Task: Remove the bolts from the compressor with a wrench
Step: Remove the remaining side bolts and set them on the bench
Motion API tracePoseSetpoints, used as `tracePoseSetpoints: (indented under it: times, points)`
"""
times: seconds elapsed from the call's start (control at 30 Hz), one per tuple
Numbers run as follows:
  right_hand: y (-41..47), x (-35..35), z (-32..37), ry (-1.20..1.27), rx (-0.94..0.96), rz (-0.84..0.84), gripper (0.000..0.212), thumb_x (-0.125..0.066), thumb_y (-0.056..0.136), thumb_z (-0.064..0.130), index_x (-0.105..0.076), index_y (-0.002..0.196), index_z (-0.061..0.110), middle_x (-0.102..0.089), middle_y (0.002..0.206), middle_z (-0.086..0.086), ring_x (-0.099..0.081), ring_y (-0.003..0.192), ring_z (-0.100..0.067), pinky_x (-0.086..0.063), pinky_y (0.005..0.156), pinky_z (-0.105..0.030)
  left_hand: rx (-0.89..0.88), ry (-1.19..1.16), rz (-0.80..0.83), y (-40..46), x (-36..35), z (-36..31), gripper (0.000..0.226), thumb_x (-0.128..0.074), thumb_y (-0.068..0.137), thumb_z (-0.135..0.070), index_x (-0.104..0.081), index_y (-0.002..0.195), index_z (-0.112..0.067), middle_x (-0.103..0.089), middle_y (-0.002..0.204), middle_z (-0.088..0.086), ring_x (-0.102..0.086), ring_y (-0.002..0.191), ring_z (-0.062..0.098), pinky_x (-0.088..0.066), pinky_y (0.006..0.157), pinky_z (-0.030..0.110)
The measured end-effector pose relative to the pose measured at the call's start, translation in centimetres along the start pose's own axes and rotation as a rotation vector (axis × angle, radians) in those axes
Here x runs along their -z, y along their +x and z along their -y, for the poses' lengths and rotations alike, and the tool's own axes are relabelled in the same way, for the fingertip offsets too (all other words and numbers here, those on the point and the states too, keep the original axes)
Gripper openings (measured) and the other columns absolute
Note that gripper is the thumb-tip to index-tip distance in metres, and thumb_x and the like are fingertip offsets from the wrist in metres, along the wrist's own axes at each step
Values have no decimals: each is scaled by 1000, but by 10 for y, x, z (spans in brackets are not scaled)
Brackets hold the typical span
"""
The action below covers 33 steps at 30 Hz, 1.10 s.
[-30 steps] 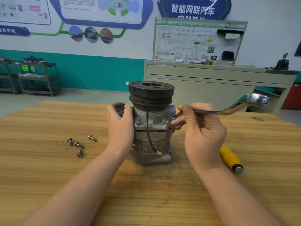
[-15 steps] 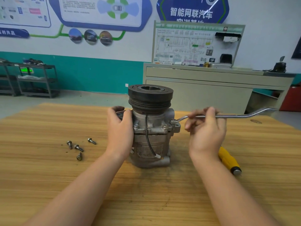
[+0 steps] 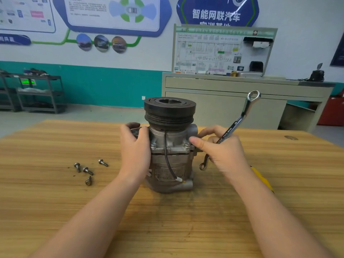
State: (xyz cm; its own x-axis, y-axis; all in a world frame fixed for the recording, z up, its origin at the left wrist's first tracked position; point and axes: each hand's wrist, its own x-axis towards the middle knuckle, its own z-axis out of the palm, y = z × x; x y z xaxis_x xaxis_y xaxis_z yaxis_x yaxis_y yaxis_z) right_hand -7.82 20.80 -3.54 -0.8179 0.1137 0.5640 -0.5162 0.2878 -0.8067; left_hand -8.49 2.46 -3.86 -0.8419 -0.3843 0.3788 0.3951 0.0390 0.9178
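Right hand point(image 3: 226, 155) first: thumb stretched out to the left, tip just beside the bolt on the grey metal compressor point(image 3: 170, 155), index finger reaching along the housing behind it. The remaining fingers are curled round the shank of the shiny double-ended ring wrench point(image 3: 233, 127), which slants up and to the right, upper ring in the air, lower ring poking out below the palm near the compressor's side, on no bolt. Left hand point(image 3: 135, 146) wraps the compressor's left flank, fingers curled over a lug at the back, thumb along the front. The compressor stands upright in the middle of the wooden table point(image 3: 55, 202), black pulley on top, a black wire running down its front, two bolts point(image 3: 186, 145) seated in the front flange. Left of it, well apart, four loose bolts point(image 3: 87, 171) lie on the wood. A yellow tool handle point(image 3: 262, 180) peeks out behind the right wrist.
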Motion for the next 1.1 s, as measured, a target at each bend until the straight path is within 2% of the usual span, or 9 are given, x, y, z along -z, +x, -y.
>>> tracePoseSetpoints:
  times: [0.2,0.33,0.5,0.63,0.7,0.8,0.93,1.1]
  points:
    - [-3,-1,2,-41,14,-32,17,-80,76,20,-65,69,19,-42,38,9,-35,37,-3,-35,44,-17,2,4,-5,1,0,0,19,-48,99,-23,-47,118,-17,-57,114,5,-54,106,17,-39,84,28]
    - [-4,-4,4,-60,2,-29,16,-73,82,10,-65,69,16,-38,38,12,-32,37,-3,-29,42,-11,-1,9,-8,2,0,1,19,-48,99,-23,-47,117,-17,-58,113,5,-54,105,17,-39,81,27]
    - [-7,-8,6,-83,-5,-41,13,-75,81,22,-64,76,16,-39,36,10,-36,35,-4,-30,40,-12,-1,16,-9,2,0,1,21,-48,99,-23,-47,118,-17,-57,114,5,-53,105,16,-40,81,26]
    - [-5,-7,7,-68,-58,-38,9,-70,84,15,-66,76,16,-39,38,10,-34,37,-4,-30,41,-16,3,19,-22,1,0,0,23,-48,99,-24,-47,120,-16,-57,115,5,-53,108,18,-39,83,27]
    - [-7,-7,7,-94,-54,-37,7,-70,84,19,-65,79,18,-39,38,9,-34,37,-5,-29,39,-13,7,24,-20,1,0,0,24,-48,99,-24,-47,121,-15,-57,117,5,-53,110,18,-40,85,28]
    - [-8,-8,8,-105,-38,-67,15,-74,82,24,-63,76,17,-38,35,10,-35,35,-4,-28,38,-11,11,25,-13,1,0,0,23,-48,99,-25,-47,120,-17,-58,116,4,-54,109,17,-40,81,26]
    - [-6,-7,9,-66,-54,-71,9,-72,82,13,-68,74,15,-38,35,11,-33,36,-4,-27,39,-13,11,27,-17,1,0,-1,23,-48,99,-24,-47,120,-16,-57,117,6,-53,110,19,-39,87,30]
    - [-10,-10,11,-106,-22,-56,9,-72,83,20,-65,77,20,-41,37,9,-35,36,-4,-28,38,-11,19,41,-8,1,0,-1,23,-47,99,-26,-46,121,-18,-56,119,6,-52,112,19,-43,95,35]
